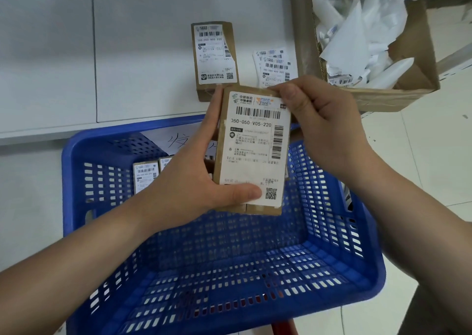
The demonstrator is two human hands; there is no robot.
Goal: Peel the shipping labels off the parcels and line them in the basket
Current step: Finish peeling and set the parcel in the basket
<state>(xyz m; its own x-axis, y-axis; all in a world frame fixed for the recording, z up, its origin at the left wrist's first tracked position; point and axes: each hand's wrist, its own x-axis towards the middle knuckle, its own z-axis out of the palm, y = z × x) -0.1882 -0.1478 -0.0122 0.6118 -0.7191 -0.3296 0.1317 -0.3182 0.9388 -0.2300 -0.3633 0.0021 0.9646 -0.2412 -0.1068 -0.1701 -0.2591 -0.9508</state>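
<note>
Currently both grips on parcel (pixel 251 151) over blue basket (pixel 367 265): left hand (pixel 194 181) clasps side, right hand (pixel 319 120) pinches top. Label (pixel 255 145) reads "050-050-V05-220". Second parcel (pixel 214 59), loose labels (pixel 274 65) on surface (pixel 102 54); carton (pixel 370 94) holds scraps.

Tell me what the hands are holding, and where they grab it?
A brown parcel. The left hand holds its left edge, thumb on the label's bottom; the right hand pinches its top right corner.

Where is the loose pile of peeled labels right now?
In the head view, the peeled labels lie on the grey table, right of the lying parcel and beside the cardboard box.
</note>
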